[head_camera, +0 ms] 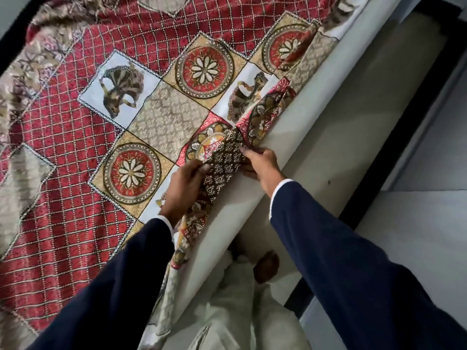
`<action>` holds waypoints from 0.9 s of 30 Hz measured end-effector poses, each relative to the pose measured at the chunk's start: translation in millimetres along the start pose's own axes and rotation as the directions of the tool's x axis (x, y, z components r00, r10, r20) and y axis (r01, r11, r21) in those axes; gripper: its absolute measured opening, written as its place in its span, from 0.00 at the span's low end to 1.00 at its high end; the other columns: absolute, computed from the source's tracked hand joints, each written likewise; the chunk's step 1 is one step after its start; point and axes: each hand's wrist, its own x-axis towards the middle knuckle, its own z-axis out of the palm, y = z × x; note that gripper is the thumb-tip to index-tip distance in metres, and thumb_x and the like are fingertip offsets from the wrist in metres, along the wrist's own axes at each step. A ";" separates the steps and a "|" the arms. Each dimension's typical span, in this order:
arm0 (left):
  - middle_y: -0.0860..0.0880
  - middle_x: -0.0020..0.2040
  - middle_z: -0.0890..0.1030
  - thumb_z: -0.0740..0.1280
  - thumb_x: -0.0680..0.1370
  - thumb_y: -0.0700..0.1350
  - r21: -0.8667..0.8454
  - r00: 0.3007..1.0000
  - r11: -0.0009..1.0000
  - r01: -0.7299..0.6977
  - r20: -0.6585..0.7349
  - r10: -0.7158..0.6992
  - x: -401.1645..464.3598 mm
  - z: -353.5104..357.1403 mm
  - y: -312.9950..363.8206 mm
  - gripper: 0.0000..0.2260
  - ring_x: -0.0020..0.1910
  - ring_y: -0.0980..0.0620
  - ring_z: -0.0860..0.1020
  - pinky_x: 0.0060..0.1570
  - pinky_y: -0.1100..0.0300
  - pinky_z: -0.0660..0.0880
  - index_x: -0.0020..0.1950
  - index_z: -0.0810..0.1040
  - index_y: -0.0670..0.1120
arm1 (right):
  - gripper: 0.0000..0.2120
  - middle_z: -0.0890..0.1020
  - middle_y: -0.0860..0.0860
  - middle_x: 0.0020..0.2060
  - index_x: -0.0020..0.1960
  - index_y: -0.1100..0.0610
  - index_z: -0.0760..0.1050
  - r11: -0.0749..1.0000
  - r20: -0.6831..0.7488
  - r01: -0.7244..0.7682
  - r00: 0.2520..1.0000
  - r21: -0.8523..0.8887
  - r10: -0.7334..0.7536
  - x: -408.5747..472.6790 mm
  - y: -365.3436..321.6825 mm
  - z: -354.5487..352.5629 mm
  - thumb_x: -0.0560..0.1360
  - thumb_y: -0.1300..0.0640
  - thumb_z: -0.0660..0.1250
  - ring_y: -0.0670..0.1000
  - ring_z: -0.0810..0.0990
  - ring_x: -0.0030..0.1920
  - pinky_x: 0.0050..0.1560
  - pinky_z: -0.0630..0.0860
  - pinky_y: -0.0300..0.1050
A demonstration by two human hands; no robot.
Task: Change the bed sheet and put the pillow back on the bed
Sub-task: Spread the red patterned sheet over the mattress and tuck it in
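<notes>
Hands | left hand [185, 179] and right hand [262, 164] both pinch bed sheet [161, 117] border | at mattress [298, 152] edge

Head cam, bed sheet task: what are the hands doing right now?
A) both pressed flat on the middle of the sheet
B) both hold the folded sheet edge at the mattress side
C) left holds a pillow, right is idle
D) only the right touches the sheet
B: the left hand and the right hand each pinch the bunched border of the patterned sheet right where it meets the pale mattress side.
</notes>
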 end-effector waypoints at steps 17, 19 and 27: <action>0.46 0.64 0.74 0.62 0.72 0.70 0.653 0.811 0.513 -0.558 0.560 0.169 -20.4 82.1 -6.2 0.35 0.58 0.44 0.75 0.54 0.45 0.74 0.70 0.67 0.48 | 0.04 0.74 0.45 0.36 0.51 0.56 0.74 0.986 -0.068 0.105 0.993 0.132 -0.096 -62.0 14.9 -131.9 0.79 0.63 0.66 0.41 0.73 0.32 0.33 0.77 0.35; 0.47 0.60 0.76 0.63 0.74 0.68 0.639 0.797 0.504 -0.581 0.573 0.193 -15.0 86.4 -8.8 0.31 0.53 0.45 0.77 0.50 0.48 0.75 0.69 0.69 0.49 | 0.03 0.74 0.47 0.36 0.51 0.57 0.74 0.999 -0.114 0.032 0.993 -0.013 -0.033 -53.7 29.3 -136.4 0.80 0.64 0.65 0.43 0.73 0.33 0.36 0.80 0.38; 0.57 0.37 0.80 0.51 0.79 0.62 0.376 0.766 0.787 -0.490 0.617 0.183 57.8 68.6 18.9 0.19 0.30 0.62 0.76 0.25 0.66 0.69 0.51 0.78 0.54 | 0.13 0.82 0.55 0.48 0.54 0.54 0.74 0.964 -0.339 -0.022 0.938 -0.264 -0.071 66.1 -0.5 -147.1 0.71 0.65 0.68 0.51 0.79 0.42 0.42 0.76 0.40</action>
